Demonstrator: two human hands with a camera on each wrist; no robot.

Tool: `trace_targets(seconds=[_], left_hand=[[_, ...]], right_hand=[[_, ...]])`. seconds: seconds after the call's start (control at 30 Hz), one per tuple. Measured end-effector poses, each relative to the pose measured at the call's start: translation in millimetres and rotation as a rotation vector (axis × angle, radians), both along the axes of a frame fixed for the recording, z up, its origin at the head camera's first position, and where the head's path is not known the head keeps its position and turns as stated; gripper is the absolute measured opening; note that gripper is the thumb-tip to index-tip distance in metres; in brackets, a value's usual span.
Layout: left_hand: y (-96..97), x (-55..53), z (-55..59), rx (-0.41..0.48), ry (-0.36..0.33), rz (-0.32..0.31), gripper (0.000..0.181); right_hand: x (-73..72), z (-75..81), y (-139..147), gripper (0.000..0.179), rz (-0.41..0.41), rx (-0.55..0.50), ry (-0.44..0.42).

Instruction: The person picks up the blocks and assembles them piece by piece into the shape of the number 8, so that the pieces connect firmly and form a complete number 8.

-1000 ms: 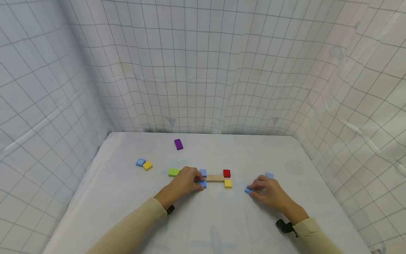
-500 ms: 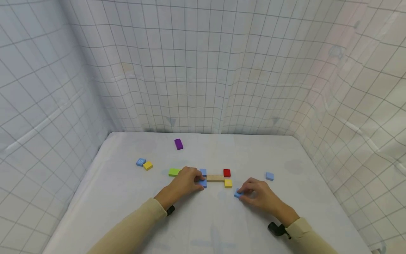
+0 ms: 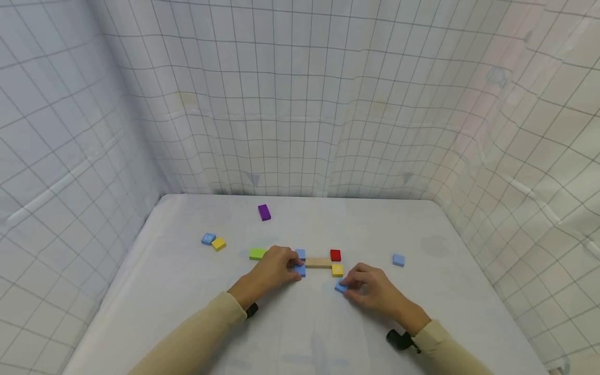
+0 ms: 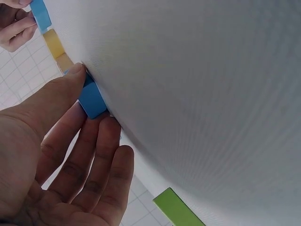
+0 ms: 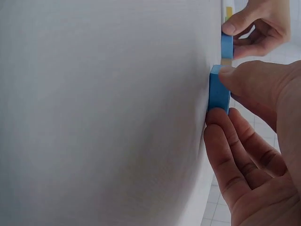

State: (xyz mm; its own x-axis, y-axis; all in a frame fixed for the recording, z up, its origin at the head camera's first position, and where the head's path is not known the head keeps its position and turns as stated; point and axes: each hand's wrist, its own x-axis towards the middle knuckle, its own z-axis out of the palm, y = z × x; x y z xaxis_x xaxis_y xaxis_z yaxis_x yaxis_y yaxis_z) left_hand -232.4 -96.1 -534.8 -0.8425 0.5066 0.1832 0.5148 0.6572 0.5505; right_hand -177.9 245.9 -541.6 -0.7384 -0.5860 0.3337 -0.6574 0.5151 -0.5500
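My left hand (image 3: 275,266) holds a square blue block (image 4: 93,100) between thumb and fingers, at the left end of a plain wooden strip (image 3: 319,263). Another blue block (image 3: 300,253) lies just behind it. At the strip's right end are a red block (image 3: 335,255) and, in front of that, a yellow block (image 3: 337,270). Low over the table, my right hand (image 3: 375,291) pinches a second blue block (image 5: 218,90), slightly turned, close in front of the yellow one. In the right wrist view the thumb lies on its near side, with fingertips under its lower end.
A green block (image 3: 257,253) lies left of the left hand, partly covered by it. Farther left sit a marked blue block (image 3: 208,239) and a yellow block (image 3: 218,244). A purple block (image 3: 264,212) is at the back, and a loose blue block (image 3: 398,260) at right. Gridded white curtains (image 3: 300,114) enclose the table.
The right hand has slid its blue block leftward, from right of the yellow block to just in front of it. The left hand has stayed in place.
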Motion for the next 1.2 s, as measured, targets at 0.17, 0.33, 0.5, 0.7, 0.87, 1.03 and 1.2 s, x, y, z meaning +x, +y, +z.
trace_targets(seconds=[0.17, 0.33, 0.5, 0.7, 0.87, 1.03, 1.2], left_hand=[[5.2, 9.0, 16.4, -0.017, -0.053, 0.024, 0.027], [7.6, 10.9, 18.1, -0.031, -0.073, 0.045, 0.028], [0.8, 1.5, -1.4, -0.004, -0.022, 0.000, 0.030], [2.3, 6.0, 9.1, -0.004, -0.048, 0.003, 0.029], [3.6, 9.8, 14.9, -0.006, -0.051, 0.015, 0.027], [6.9, 13.6, 20.7, -0.027, -0.075, 0.054, 0.028], [3.4, 7.1, 10.1, -0.021, -0.047, 0.028, 0.029]], right_hand=[[1.2, 1.7, -5.1, 0.023, -0.031, 0.024, -0.034], [0.3, 1.7, -7.6, 0.022, -0.033, 0.014, -0.012], [-0.4, 0.5, -9.6, 0.022, -0.019, -0.016, 0.012], [-0.1, 0.7, -11.6, 0.022, -0.031, -0.012, 0.007], [-0.4, 1.8, -11.9, 0.022, -0.053, 0.003, -0.019], [-0.4, 2.7, -12.3, 0.021, -0.065, 0.014, -0.045], [0.0, 4.1, -13.2, 0.021, -0.065, 0.015, -0.042]])
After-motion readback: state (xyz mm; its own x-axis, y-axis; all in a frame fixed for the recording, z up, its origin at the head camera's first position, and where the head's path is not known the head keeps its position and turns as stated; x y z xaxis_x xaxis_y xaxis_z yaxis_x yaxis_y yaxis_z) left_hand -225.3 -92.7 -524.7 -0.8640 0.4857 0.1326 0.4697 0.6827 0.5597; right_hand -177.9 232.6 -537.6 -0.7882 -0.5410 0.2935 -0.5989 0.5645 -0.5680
